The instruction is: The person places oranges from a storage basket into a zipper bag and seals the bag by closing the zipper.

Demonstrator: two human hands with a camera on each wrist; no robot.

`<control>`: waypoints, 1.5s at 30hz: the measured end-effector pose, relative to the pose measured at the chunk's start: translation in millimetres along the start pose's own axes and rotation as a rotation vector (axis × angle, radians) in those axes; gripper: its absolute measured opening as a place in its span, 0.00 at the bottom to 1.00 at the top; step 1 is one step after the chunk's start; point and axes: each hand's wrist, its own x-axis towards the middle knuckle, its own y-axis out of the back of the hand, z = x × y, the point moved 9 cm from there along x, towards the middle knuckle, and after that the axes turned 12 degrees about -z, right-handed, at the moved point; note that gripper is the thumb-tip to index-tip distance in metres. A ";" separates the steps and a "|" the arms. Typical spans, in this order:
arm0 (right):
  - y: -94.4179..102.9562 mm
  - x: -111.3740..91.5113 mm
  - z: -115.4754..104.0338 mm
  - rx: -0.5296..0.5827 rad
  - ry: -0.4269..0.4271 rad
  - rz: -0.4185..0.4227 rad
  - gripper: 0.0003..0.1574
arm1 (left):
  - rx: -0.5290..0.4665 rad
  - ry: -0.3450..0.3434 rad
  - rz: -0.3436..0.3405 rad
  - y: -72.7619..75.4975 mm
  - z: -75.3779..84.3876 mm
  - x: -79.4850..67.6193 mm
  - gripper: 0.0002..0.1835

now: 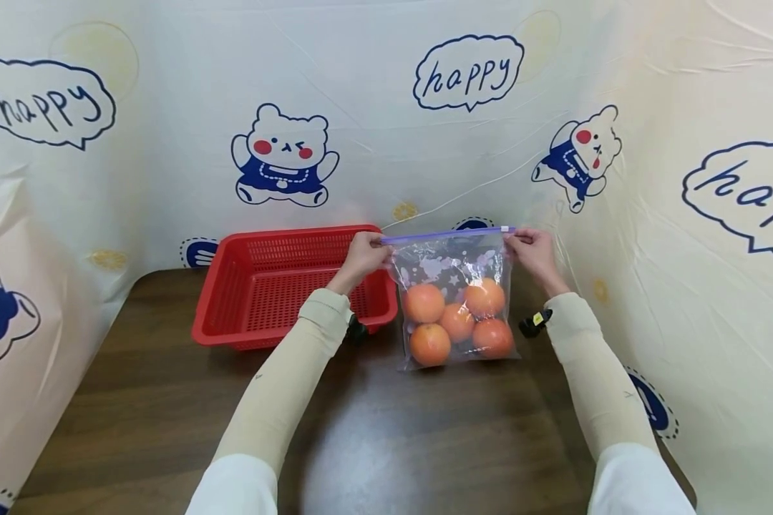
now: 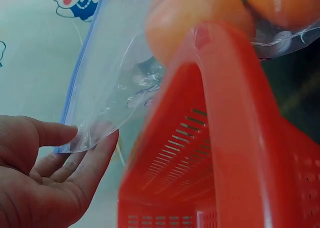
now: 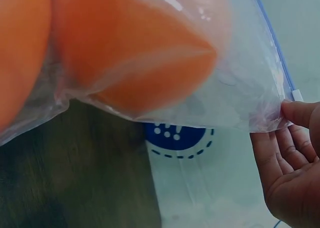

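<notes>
A clear zip bag (image 1: 451, 268) with a purple-blue zip strip along its top holds several oranges (image 1: 430, 345). My left hand (image 1: 364, 256) pinches the bag's upper left corner between thumb and fingers; the left wrist view shows this left hand (image 2: 65, 173) at the end of the strip. At the upper right corner, my right hand (image 1: 533, 252) pinches the bag close to a small white slider (image 1: 505, 229). In the right wrist view the right hand (image 3: 292, 158) has its thumb just below that slider. The strip is stretched straight between both hands.
A red plastic basket (image 1: 283, 286) with slotted walls stands left of the bag, partly behind the left forearm. The brown wooden table (image 1: 373, 436) lies beneath. A white cloth (image 1: 373, 107) printed with bears and the word happy hangs around the back and sides.
</notes>
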 end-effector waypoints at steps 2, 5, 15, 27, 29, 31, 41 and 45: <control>-2.1 5.0 2.0 0.002 -0.001 -0.009 0.16 | 0.003 -0.005 0.005 0.8 -1.3 1.4 0.16; -4.5 13.2 7.8 0.023 0.003 -0.027 0.16 | 0.075 -0.026 0.027 3.5 -0.4 2.2 0.15; -8.5 30.0 21.3 0.036 -0.009 -0.054 0.14 | 0.403 -0.001 0.072 20.1 5.4 -8.7 0.21; -1.9 36.1 35.2 -0.071 -0.095 -0.070 0.19 | 0.825 -0.019 0.145 80.5 10.4 -58.7 0.29; 0.8 39.2 42.4 -0.112 -0.113 -0.067 0.19 | 0.858 -0.012 0.170 88.9 9.7 -66.9 0.29; 2.7 44.7 52.7 -0.131 -0.115 -0.064 0.19 | 0.885 0.002 0.187 97.2 8.1 -75.4 0.30; -5.1 62.5 79.7 -0.217 -0.158 -0.251 0.21 | 1.002 0.029 0.240 136.1 0.1 -113.7 0.32; -9.3 62.3 96.0 -0.310 -0.206 -0.384 0.27 | 1.031 0.042 0.258 150.0 -5.3 -128.4 0.32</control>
